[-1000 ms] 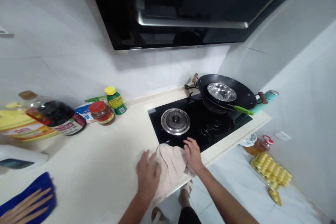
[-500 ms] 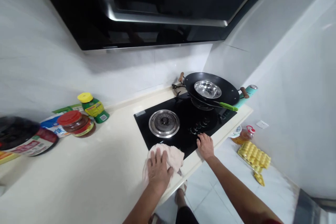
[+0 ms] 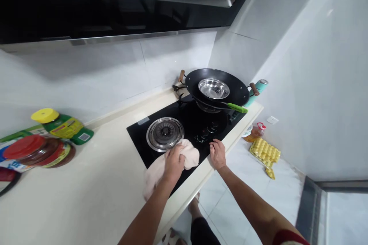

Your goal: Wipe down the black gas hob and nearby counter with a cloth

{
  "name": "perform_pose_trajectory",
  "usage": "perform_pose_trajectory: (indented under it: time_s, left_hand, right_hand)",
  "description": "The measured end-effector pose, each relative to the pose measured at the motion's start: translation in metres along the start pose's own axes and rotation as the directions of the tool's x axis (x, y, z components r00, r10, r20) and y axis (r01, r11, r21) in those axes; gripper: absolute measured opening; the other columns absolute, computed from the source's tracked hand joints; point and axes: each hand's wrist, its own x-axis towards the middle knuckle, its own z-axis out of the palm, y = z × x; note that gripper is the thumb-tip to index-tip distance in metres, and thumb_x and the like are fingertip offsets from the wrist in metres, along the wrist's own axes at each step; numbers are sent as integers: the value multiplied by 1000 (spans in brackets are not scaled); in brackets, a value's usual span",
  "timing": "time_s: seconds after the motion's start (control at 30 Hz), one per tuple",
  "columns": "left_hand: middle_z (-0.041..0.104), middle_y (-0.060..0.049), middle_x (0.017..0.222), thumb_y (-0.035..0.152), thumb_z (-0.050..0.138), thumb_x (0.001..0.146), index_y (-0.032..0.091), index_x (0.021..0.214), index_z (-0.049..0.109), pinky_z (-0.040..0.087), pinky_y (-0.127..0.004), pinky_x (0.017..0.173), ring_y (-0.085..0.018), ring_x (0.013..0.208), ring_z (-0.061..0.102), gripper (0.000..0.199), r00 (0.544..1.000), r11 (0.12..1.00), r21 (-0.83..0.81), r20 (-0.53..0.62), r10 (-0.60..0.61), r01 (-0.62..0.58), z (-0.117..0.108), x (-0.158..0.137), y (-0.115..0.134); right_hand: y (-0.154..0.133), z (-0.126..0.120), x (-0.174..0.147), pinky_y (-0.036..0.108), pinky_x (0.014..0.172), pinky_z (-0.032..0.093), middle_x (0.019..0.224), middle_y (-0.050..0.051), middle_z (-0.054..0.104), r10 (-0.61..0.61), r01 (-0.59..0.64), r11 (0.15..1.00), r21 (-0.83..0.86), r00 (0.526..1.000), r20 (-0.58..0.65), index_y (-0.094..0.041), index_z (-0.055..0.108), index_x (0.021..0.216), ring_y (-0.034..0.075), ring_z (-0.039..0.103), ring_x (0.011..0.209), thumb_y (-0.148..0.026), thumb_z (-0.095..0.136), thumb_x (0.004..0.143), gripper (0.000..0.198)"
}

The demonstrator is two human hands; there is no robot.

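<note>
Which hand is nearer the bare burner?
Left. Left hand is on the cloth, just in front of the burner; right hand is farther right, by the knobs.

The left fingers point(image 3: 174, 154) hold a pale cloth point(image 3: 190, 155) on the black cooktop point(image 3: 189, 118), the right fingers point(image 3: 215, 147) by its front edge.

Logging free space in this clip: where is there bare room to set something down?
Widest: the counter, between the jar, the hob and the cloth. Smaller: hob glass between the burner and knobs. Crowded: the far end, with wok, bowl and green handle; and the hob's front, with cloth, left hand and right hand.
</note>
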Motion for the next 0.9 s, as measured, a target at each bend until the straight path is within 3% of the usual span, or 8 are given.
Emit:
perform_pose_trajectory:
  time_s: [0.17,0.33,0.53,0.6,0.67,0.7,0.8,0.9]
  left_hand:
    - [54,-4,162,40,59,92,35,138,63,22,-66,129,-32,155,38,46,970,985,-65,175,166,-157,43,5,49]
    - [61,-6,154,41,55,98,27,115,73,18,-67,130,-32,156,37,29,951,973,-78,210,228,-216,65,-31,75]
    - [76,-5,123,28,60,95,24,89,74,23,-64,131,-27,146,52,15,960,973,-36,159,231,-228,44,-92,41]
    - [73,-7,130,24,61,93,24,86,73,29,-59,131,-27,145,53,14,961,971,-10,144,238,-239,29,-110,22]
    - [63,-13,148,24,64,89,22,91,73,34,-61,128,-33,151,46,9,973,975,49,95,211,-216,13,-126,4]
    - [55,-17,156,26,68,87,22,99,74,34,-64,126,-38,155,39,14,983,978,103,54,176,-181,6,-133,-4]
    - [37,-23,168,30,81,75,21,134,65,33,-73,121,-50,159,23,62,996,956,294,-91,15,12,-7,-147,-22]
    - [29,-29,170,34,85,68,18,148,53,31,-76,119,-56,158,20,87,985,911,386,-141,-98,146,-5,-155,-23]
  right_hand:
    - [2,-3,0,55,112,47,123,15,63,-7,8,998,68,1000,-10,-20,69,106,28,58,123,-41,34,108,41]
    - [5,-5,1,54,111,47,121,15,64,8,-8,997,73,1000,6,-20,69,105,28,59,122,-39,30,108,44]
    - [2,-3,3,54,110,47,122,13,64,27,-27,999,46,1000,6,-21,71,97,28,59,120,-39,41,104,35]
    - [0,-2,3,54,111,46,121,13,65,25,-26,999,35,1000,8,-22,71,95,29,59,121,-37,44,103,32]
    - [-2,-1,3,54,112,45,120,13,66,23,-23,999,28,1000,13,-23,71,95,29,58,121,-36,46,101,29]
    - [-2,-1,3,54,112,44,120,12,66,22,-22,999,25,1000,15,-23,70,95,29,58,121,-36,47,100,27]
    - [-4,-1,2,54,110,44,120,12,66,23,-23,1000,13,1000,21,-23,70,96,30,57,122,-35,49,98,23]
    - [-4,-2,1,54,110,44,121,12,66,25,-25,1000,-2,999,29,-24,69,97,30,56,123,-34,51,97,20]
